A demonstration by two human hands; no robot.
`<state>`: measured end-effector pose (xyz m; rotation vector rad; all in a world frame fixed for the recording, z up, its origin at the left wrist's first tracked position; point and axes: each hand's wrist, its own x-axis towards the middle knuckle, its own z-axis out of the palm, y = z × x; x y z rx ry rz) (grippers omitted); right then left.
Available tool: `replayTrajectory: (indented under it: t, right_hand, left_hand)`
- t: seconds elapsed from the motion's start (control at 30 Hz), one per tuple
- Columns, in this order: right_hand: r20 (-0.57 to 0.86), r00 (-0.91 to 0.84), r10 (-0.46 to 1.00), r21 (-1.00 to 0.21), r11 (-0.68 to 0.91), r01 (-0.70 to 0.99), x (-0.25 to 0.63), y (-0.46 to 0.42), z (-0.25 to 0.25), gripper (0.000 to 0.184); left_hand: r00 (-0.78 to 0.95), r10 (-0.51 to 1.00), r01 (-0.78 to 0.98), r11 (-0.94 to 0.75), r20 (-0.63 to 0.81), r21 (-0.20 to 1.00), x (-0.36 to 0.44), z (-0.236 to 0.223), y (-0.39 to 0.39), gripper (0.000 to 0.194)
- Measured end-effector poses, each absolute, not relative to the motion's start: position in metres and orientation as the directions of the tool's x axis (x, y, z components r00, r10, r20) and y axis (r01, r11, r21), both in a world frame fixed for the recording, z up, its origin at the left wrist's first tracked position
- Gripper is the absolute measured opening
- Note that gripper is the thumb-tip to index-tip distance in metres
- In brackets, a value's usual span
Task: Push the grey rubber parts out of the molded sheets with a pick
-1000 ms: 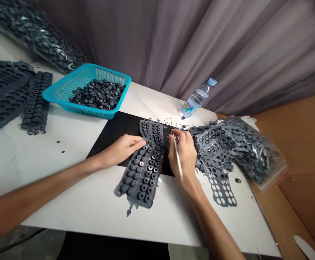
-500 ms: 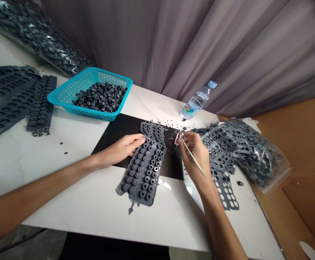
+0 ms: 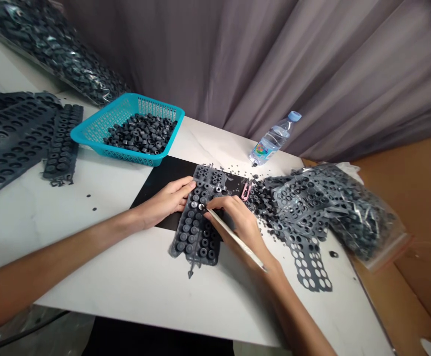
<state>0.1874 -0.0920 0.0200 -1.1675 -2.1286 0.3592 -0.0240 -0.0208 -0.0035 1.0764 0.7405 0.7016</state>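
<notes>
A dark grey sheet of moulded rubber parts [image 3: 188, 230], with rows of round raised pieces, lies at the table's middle. My left hand [image 3: 176, 198] grips its left edge, thumb on top and fingers curled beneath. My right hand [image 3: 237, 217] holds a thin whitish pen-like stick [image 3: 239, 242] over the sheet's right side. The stick's front end is close to the round pieces; whether it touches them I cannot tell. Under the sheet is a black mat [image 3: 159, 185]. Pink-handled thread snips [image 3: 245, 190] lie just beyond my right hand.
A turquoise basket [image 3: 126, 154] of small black rubber pieces stands at back left, beside more moulded sheets [image 3: 11, 143] and a filled bag [image 3: 63, 54]. On the right are loose pieces [image 3: 263, 202], punched sheets [image 3: 310, 264], another bag [image 3: 363, 232] and a water bottle [image 3: 274, 139].
My right hand has moved left from beside the snips to over the rubber sheet, still holding the stick. The snips now lie in full view. My left hand stays on the sheet's edge.
</notes>
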Motion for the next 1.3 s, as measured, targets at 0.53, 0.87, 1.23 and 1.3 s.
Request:
replayTrajectory:
  t: [0.53, 0.87, 1.23, 1.3]
  right_hand:
    - [0.347, -0.34, 0.874, -0.468, 0.475, 0.745, 0.186, -0.093, 0.023, 0.014]
    - [0.387, -0.417, 0.823, -0.153, 0.503, 0.851, 0.182, -0.089, 0.006, 0.025]
    - [0.551, 0.154, 0.821, -0.295, 0.019, 0.955, 0.227, -0.082, 0.013, 0.031]
    - [0.522, 0.148, 0.84, -0.23, -0.028, 0.973, 0.25, -0.081, 0.012, 0.033]
  left_hand:
    - [0.573, 0.785, -0.052, 0.32, -0.235, 0.946, -0.024, 0.005, -0.024, 0.052]
    - [0.657, 0.739, -0.049, 0.239, -0.149, 0.97, -0.024, 0.002, -0.022, 0.043]
    - [0.667, 0.721, 0.019, 0.237, -0.189, 0.971, -0.024, 0.005, -0.022, 0.04]
    - [0.662, 0.724, 0.025, 0.24, -0.196, 0.97, -0.024, 0.007, -0.022, 0.037]
